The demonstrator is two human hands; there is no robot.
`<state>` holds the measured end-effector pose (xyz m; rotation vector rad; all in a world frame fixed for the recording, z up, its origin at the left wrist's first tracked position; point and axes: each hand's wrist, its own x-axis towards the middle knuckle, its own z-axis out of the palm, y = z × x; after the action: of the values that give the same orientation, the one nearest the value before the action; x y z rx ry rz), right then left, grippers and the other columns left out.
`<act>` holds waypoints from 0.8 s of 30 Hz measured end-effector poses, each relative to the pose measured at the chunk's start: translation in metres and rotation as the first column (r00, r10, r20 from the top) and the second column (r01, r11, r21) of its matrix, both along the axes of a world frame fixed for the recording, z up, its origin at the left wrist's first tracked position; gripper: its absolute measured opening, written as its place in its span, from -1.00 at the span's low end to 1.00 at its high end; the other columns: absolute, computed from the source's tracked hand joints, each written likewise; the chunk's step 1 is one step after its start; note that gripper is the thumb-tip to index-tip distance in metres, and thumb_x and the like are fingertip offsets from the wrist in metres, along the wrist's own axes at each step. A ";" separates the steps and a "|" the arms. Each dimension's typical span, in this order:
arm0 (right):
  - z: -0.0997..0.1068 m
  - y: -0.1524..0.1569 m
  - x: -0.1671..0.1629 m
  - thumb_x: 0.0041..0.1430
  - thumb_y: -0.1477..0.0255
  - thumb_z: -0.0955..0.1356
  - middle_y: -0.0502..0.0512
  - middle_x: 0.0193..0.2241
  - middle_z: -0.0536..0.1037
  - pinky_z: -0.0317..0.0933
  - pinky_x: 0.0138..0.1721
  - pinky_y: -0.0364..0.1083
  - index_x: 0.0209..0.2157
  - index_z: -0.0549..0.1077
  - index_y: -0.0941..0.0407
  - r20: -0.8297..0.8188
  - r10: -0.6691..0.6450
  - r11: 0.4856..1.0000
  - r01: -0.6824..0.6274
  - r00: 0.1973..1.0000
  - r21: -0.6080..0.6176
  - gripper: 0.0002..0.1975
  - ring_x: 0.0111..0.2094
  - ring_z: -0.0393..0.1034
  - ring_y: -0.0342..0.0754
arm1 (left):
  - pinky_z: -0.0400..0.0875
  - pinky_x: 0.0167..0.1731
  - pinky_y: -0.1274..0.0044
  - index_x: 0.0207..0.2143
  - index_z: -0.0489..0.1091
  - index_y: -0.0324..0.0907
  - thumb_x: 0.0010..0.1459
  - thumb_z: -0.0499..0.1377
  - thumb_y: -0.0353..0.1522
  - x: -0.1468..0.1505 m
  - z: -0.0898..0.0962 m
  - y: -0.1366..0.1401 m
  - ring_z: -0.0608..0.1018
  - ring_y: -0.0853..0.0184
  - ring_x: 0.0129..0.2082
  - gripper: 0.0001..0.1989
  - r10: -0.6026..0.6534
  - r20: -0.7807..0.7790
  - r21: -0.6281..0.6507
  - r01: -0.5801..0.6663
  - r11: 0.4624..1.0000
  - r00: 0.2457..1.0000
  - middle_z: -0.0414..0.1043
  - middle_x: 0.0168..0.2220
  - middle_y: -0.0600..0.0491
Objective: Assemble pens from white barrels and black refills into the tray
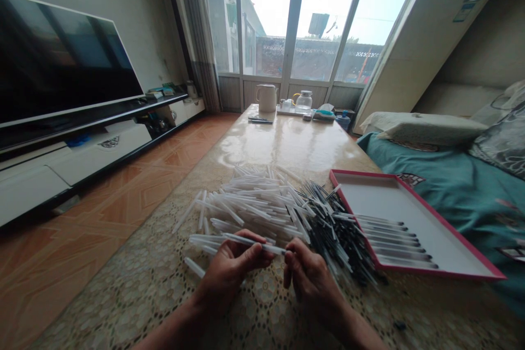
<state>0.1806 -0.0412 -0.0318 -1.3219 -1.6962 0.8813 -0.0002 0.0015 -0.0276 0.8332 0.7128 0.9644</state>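
Observation:
A translucent white pen barrel (272, 249) lies level between my hands, with a dark line showing inside its left part. My left hand (233, 262) is closed round its middle, thumb on top. At its right end, my right hand (309, 270) has thumb and fingertips pinched together; what they cover there is hidden. Just beyond my hands spreads a heap of white pen barrels (254, 199). To its right lies a pile of black ink refills (340, 235). A red-rimmed tray (447, 235) on the right holds several pens with dark ends (400, 249) in a row.
A lace-patterned cover (135, 284) lies over the long table. At its far end stand a beige jug (266, 98), a glass teapot (304, 101) and a tissue pack (324, 114). A small black piece (399, 326) lies near right. A green-covered bed (471, 186) adjoins the right side.

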 end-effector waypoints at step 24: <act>-0.003 0.000 0.000 0.31 0.21 0.18 0.10 -0.37 0.52 0.24 -0.38 -0.17 -0.22 0.40 0.12 0.121 -0.018 0.979 -0.007 0.992 0.202 -0.70 -0.38 0.41 -0.09 | 0.40 -0.38 0.53 -0.34 0.55 -0.22 0.01 0.34 -0.32 0.000 0.003 -0.004 0.53 0.33 -0.44 -0.83 -0.028 -0.268 0.307 0.113 0.945 0.963 0.53 -0.44 0.00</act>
<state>0.1803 -0.0416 -0.0343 -1.2627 -1.8233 0.6163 -0.0002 -0.0026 -0.0242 1.2820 0.7550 0.9273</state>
